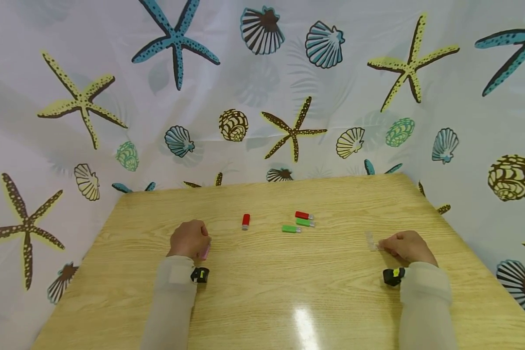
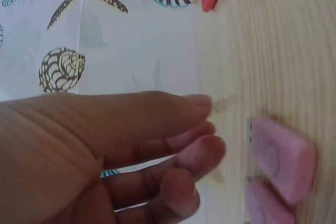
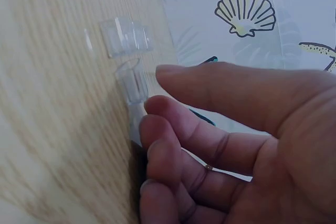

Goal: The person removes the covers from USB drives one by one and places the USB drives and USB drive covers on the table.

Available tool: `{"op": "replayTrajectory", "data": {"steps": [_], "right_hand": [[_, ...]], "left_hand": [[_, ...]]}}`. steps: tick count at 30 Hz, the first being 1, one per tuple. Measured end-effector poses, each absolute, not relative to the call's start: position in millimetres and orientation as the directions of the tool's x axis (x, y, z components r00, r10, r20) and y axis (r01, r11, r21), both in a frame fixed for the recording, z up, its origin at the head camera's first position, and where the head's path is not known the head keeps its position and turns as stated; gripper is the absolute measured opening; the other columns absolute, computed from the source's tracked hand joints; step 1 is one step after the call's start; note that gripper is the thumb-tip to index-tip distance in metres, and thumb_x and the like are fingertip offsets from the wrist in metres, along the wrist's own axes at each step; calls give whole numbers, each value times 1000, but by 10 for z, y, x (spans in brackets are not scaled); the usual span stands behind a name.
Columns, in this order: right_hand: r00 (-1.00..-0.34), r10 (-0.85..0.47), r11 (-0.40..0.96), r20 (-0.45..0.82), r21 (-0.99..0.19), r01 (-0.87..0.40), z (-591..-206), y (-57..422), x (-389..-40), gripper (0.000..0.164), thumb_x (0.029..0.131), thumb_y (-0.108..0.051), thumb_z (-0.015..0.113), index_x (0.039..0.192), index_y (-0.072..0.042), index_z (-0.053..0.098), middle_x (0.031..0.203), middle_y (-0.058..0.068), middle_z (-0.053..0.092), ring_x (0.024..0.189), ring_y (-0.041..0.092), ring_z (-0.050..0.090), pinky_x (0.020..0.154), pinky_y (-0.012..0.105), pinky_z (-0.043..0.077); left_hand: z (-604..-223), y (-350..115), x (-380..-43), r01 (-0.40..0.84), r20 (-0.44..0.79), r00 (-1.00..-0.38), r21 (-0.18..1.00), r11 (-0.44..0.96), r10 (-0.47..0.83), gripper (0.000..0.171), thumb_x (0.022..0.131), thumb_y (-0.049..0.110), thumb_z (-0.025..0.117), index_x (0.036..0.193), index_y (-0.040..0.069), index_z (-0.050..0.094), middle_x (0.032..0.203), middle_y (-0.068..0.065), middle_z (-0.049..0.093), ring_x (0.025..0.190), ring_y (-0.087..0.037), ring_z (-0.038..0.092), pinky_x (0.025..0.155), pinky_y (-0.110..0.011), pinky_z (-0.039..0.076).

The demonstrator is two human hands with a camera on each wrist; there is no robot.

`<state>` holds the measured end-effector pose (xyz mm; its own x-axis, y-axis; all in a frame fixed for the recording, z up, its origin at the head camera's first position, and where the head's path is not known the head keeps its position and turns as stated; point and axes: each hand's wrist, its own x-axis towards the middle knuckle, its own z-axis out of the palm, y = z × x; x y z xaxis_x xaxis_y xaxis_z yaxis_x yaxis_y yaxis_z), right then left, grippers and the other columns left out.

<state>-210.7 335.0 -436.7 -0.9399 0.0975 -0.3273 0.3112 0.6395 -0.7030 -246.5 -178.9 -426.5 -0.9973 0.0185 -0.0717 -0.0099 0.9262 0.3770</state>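
Two pink USB sticks (image 2: 283, 156) lie on the worktop (image 1: 262, 287) beside the left hand (image 1: 189, 239), clear caps (image 3: 134, 85) beside the right hand (image 1: 408, 247); both have thumb and fingertips parted, so pinch lightly by the sides.

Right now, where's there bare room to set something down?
Between left grip and right grip, nearer you than the green sticks, the table is bare. Another gap separates those sticks from the clear pieces by right grip. Crowded: the green sticks by a red stick, and pink pieces by left grip.
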Motion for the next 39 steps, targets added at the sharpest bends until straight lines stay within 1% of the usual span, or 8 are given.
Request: {"op": "replayTrajectory", "data": {"steps": [6,9,11,14,19,26,34,39], "right_hand": [[-939,102,592,-329,-738,323,-4408,3368,-2122,30,94,-27,61,91,3,62,69,2,59,56,13,50,54,30,47],[-934,114,580,-338,-741,339,-4404,3378,-2123,31,95,-28,60,95,3,62,69,2,59,57,13,50,54,30,47],[-934,115,580,-339,-740,340,-4400,3380,-2125,32,95,-29,59,97,4,61,71,3,60,58,13,51,55,30,48],[-936,110,585,-336,-739,334,-4399,3388,-2133,34,96,-29,58,100,4,61,72,3,61,59,14,52,55,30,48],[-938,110,583,-329,-743,329,-4410,3404,-2142,33,96,-28,58,100,5,60,72,3,61,60,14,52,55,29,48],[-943,102,590,-317,-744,314,-4418,3416,-2140,32,96,-28,58,96,4,60,71,4,60,59,15,51,55,30,47],[-942,106,575,-320,-752,320,-4437,3419,-2160,31,95,-28,58,94,3,60,69,3,60,57,13,50,53,29,47],[-943,105,580,-314,-752,315,-4441,3427,-2156,31,96,-28,58,95,3,61,69,3,60,57,13,50,53,29,46]], "left_hand": [[-4339,-1518,-2602,147,44,-989,357,922,140,23,87,9,68,110,4,67,82,-8,68,62,-18,59,57,-37,52],[-4408,-1378,-2731,234,65,-972,321,918,225,34,89,7,65,123,7,62,95,-9,69,71,-20,63,64,-37,54],[-4437,-1301,-2801,280,50,-959,307,910,278,41,91,6,63,131,8,57,114,-12,66,87,-25,66,76,-40,55],[-4444,-1195,-2860,334,4,-937,298,894,349,50,93,6,61,141,11,48,137,-14,53,113,-31,59,92,-44,49],[-4429,-1059,-2900,381,-70,-906,292,877,417,52,96,4,57,145,12,44,149,-10,41,129,-34,45,102,-47,42],[-4462,-978,-2938,395,-82,-900,264,880,428,47,93,2,58,139,12,52,143,-10,48,125,-34,49,100,-47,43],[-4479,-936,-2958,389,-38,-915,188,902,402,40,90,10,67,129,9,60,118,-11,61,103,-27,59,86,-41,52],[-4488,-919,-2971,380,-20,-922,154,912,387,27,87,7,69,114,11,67,103,-8,63,91,-24,59,81,-39,53]]}}
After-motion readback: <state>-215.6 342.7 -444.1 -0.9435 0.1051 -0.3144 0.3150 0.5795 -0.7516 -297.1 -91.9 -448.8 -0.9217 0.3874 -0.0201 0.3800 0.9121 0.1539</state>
